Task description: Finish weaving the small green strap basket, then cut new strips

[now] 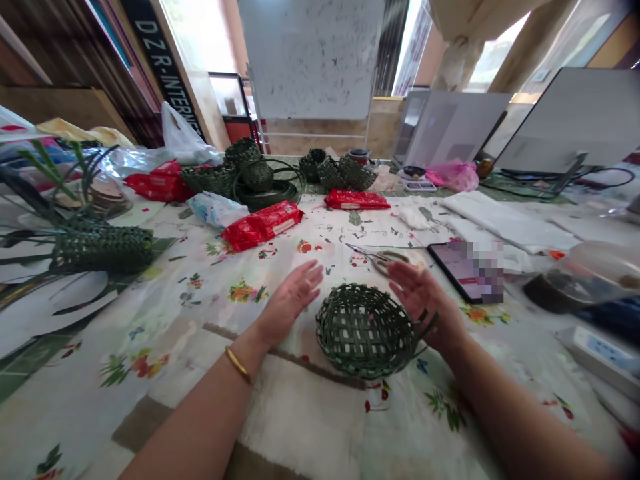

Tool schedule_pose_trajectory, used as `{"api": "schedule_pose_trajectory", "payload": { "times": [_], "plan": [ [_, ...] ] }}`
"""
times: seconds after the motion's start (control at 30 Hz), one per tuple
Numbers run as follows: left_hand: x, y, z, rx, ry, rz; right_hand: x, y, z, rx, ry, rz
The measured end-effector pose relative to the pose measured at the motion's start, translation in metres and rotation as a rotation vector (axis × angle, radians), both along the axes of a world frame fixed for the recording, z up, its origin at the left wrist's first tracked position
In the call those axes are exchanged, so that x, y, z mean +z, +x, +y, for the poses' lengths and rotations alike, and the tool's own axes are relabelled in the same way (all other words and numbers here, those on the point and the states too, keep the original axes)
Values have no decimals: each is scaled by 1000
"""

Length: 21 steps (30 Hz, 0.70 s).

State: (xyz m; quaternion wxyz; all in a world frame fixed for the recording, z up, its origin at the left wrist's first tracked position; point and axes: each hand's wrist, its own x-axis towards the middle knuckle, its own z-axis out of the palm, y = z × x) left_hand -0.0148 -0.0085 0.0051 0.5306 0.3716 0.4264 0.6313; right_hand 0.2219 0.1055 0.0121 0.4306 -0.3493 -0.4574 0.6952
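A small dark green woven basket (364, 331) sits on the flowered tablecloth (200, 347) in front of me. My left hand (291, 301) hovers just left of the basket, fingers stretched out, holding nothing. My right hand (425, 301) is at the basket's right rim, fingers spread and flat, with a loose green strip sticking out beside it. A pair of scissors (381, 257) lies just beyond the basket, between my two hands. I wear a gold bangle (238, 365) on the left wrist.
A phone (467, 270) lies right of the scissors. Red packets (261, 225) and a half-woven green piece (103, 248) lie to the left. Several finished green baskets (345, 172) and a strip coil (270, 190) stand at the back. Monitors (565, 120) and a clear container (590, 277) are at right.
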Motion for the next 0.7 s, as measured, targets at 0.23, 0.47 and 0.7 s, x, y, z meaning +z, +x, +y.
{"api": "schedule_pose_trajectory", "payload": {
  "times": [0.23, 0.47, 0.7],
  "plan": [
    [-2, -4, -6, -200, -17, -11, 16, 58, 21, 704, 122, -449],
    [-1, 1, -8, -298, -99, 218, -5, 18, 3, 577, 211, -200],
    [3, -2, -3, -84, -136, -7, -6, 21, 11, 418, -10, -307]
  ]
}}
